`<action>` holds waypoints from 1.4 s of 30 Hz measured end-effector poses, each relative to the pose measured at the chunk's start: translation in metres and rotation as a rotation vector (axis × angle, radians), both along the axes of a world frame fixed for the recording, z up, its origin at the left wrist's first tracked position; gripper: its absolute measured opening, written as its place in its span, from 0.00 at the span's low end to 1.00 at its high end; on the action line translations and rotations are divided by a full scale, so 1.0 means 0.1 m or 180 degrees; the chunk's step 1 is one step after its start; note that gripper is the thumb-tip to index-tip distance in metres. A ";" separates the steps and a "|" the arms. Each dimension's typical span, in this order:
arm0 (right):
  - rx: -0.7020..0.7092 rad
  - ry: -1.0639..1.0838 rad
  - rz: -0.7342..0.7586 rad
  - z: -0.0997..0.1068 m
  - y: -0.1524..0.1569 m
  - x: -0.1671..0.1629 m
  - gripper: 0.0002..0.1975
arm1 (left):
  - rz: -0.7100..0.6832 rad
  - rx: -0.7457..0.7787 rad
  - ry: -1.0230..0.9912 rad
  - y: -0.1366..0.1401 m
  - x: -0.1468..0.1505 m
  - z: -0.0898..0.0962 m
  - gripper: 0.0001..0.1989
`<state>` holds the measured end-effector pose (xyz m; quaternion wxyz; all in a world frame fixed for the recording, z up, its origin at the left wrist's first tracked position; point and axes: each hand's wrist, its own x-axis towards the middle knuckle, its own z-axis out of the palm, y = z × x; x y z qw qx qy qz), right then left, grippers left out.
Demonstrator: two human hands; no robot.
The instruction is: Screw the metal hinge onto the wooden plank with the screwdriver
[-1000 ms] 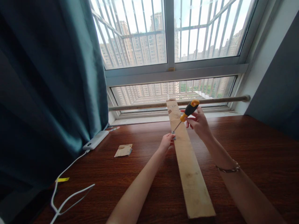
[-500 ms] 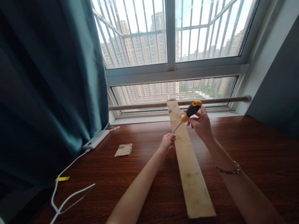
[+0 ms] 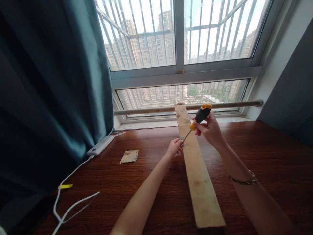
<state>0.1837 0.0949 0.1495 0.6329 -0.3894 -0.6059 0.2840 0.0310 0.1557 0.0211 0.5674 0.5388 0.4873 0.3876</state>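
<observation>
Here, a dark brown tabletop (image 3: 264, 153) spreads through 6 o'clock of the view, a blue curtain (image 3: 56, 81) hanging at 9 o'clock. On the tabletop lies a long wooden board (image 3: 200, 186), far end toward 11 o'clock, near end toward 5. The left hand (image 3: 174, 148) is at 10 o'clock from the board's middle; the right hand (image 3: 210, 130) is at 2 o'clock from it, fingers closed around the lower handle of a black-and-yellow screwdriver (image 3: 201, 115) whose shaft points to 7 o'clock. Smallest is a metal bracket (image 3: 182, 144) at the board's left edge, pinched by the left thumb and fingers, the screwdriver's tip at it; whether the tip is seated I cannot tell.
</observation>
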 end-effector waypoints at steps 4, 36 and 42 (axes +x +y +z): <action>-0.0025 -0.0184 -0.0019 -0.02 0.01 -0.02 0.22 | -0.0196 0.0197 0.0161 0.01 -0.01 -0.02 0.09; -0.0080 -0.0524 0.0039 0.00 -0.04 0.00 0.20 | -0.0109 0.0252 -0.0113 -0.01 0.01 -0.03 0.09; -0.0160 -0.0454 0.0119 -0.01 -0.02 0.03 0.19 | -0.0074 0.0226 -0.0162 -0.04 0.01 0.00 0.10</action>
